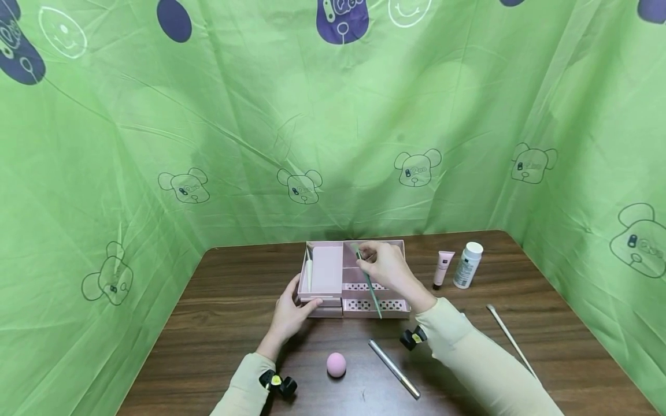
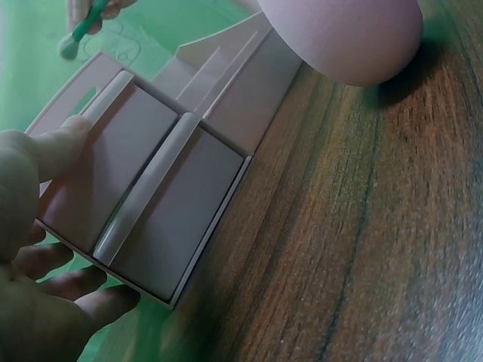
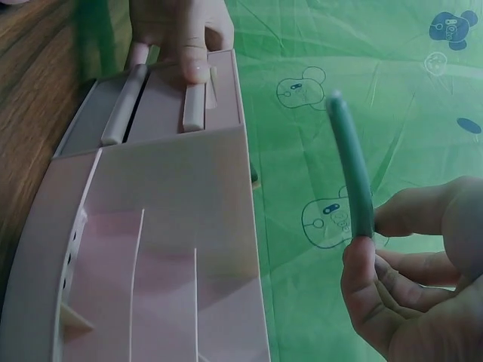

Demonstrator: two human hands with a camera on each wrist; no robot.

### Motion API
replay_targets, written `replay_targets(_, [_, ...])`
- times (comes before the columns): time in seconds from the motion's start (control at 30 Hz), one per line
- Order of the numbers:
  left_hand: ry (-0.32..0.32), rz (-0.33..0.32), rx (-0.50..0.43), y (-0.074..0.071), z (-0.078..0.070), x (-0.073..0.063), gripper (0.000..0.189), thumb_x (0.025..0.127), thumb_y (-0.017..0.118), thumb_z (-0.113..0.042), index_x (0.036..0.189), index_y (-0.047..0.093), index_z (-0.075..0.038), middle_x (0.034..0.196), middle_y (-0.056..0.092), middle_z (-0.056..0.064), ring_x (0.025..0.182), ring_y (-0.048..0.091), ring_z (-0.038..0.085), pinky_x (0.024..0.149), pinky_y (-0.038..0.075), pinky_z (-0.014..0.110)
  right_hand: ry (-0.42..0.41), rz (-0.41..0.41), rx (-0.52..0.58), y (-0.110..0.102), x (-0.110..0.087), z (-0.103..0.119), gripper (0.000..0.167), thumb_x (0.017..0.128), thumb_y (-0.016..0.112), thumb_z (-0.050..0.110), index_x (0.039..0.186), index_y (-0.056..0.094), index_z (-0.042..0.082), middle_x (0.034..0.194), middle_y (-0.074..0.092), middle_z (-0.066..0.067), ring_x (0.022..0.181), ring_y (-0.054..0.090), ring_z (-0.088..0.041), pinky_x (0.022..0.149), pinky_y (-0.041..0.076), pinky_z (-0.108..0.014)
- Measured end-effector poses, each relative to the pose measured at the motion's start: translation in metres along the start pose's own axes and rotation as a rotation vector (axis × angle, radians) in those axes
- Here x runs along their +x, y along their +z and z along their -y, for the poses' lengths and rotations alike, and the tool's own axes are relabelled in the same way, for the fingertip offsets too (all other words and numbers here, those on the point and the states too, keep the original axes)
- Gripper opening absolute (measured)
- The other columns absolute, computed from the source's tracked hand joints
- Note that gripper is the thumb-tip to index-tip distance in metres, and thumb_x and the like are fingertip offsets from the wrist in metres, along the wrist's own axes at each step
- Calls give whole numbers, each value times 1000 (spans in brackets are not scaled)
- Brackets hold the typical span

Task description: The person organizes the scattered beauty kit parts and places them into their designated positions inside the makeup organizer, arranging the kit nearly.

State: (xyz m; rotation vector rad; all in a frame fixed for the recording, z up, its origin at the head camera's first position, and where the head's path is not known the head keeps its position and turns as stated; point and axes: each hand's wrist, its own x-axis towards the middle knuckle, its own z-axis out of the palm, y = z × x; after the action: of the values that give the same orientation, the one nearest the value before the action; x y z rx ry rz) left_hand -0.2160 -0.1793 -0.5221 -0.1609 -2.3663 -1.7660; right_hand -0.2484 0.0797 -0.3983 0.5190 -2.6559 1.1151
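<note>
1. Holding a slim green brush [image 1: 369, 285] over the pink organizer box [image 1: 374, 306], the right hand [image 1: 387, 268] pinches the handle between thumb and fingers. The right wrist view shows the green shaft [image 3: 353, 175] rising free from the fingertips [image 3: 361, 265], clear of the box wall.
2. The left hand [image 1: 288, 315] grips the box at its front left corner. In the left wrist view the thumb [image 2: 45, 151] lies on the lidded section [image 2: 143, 204] and the fingers curl under its edge, so the box is steadied against the wooden table [image 1: 218, 323].
3. The brush lies slanted across the open right-hand compartments, tip toward the back of the box and tail past the perforated front rail. Whether it touches any divider cannot be told.
4. Judged step: placing the brush into a compartment; it is not yet released.
5. The next move calls for lining the brush up with a slot long enough to take it, lowering it between the dividers, then relaxing the pinch while the left hand keeps the box from sliding.
6. Other items on the table: a pink sponge ball [image 1: 336, 364] and a silver pen-like stick [image 1: 393, 368] near the front edge, a pink tube [image 1: 443, 268] and a white bottle [image 1: 468, 264] just right of the box, a pale thin stick [image 1: 510, 339] further right.
</note>
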Motion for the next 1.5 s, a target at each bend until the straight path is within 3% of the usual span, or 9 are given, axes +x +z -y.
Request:
replay_targets(0.17, [-7, 3, 3, 1, -1, -1, 86, 77, 83, -14, 149, 37, -8, 146, 47, 19, 133, 48, 30, 109, 42, 39, 18, 7, 6, 6, 6, 5, 32, 84, 73, 20, 114, 70, 7, 90, 73, 2, 78, 69, -12, 74, 58, -31])
replay_targets(0.33, [3, 18, 24, -2, -27, -8, 83, 79, 81, -10, 148, 36, 0, 143, 48, 24, 130, 50, 34, 108, 43, 42, 12, -4, 35, 12, 12, 9, 32, 84, 73, 18, 114, 70, 7, 90, 73, 1, 78, 69, -12, 73, 58, -29])
replay_targets(0.4, [13, 19, 15, -2, -24, -7, 83, 79, 81, -10, 148, 36, -1, 142, 49, 24, 129, 51, 33, 107, 44, 42, 14, -10, 39, 15, 15, 11, 31, 84, 74, 18, 112, 70, 7, 89, 73, 1, 77, 69, -12, 73, 58, -29])
replay_targets(0.57, [22, -1, -17, 1, 2, 1, 83, 76, 84, -14, 147, 40, -10, 140, 53, 19, 127, 54, 29, 106, 46, 39, 28, -13, 31, 18, 20, 16, 30, 83, 75, 20, 111, 70, 9, 90, 73, 2, 78, 69, -11, 74, 58, -28])
replay_targets(0.7, [27, -4, -20, 1, 2, 1, 82, 75, 85, -15, 145, 42, -11, 138, 55, 16, 126, 55, 26, 105, 47, 37, 35, -9, 34, 21, 25, 21, 30, 84, 75, 19, 111, 70, 8, 91, 74, 1, 79, 70, -12, 76, 59, -29])
replay_targets(0.93, [42, -6, -22, 2, 2, 1, 83, 76, 84, -9, 147, 40, -7, 139, 54, 21, 126, 54, 31, 105, 46, 43, 39, -16, 40, 27, 33, 26, 31, 84, 75, 20, 112, 70, 9, 91, 74, 1, 79, 70, -12, 74, 59, -28])
replay_targets(1.17, [20, 1, -30, 1, 2, 1, 84, 75, 85, -14, 146, 41, -9, 137, 55, 18, 125, 55, 26, 104, 48, 34, 52, -8, 40, 33, 38, 28, 30, 85, 74, 21, 113, 70, 10, 92, 74, 2, 79, 69, -11, 75, 59, -27])
replay_targets(1.5, [23, 4, -25, 1, 2, 1, 84, 75, 85, -16, 146, 40, -9, 139, 54, 17, 127, 54, 26, 105, 47, 34, 51, -19, 58, 43, 43, 29, 30, 84, 74, 20, 112, 70, 9, 92, 74, 1, 76, 69, -11, 73, 59, -27])
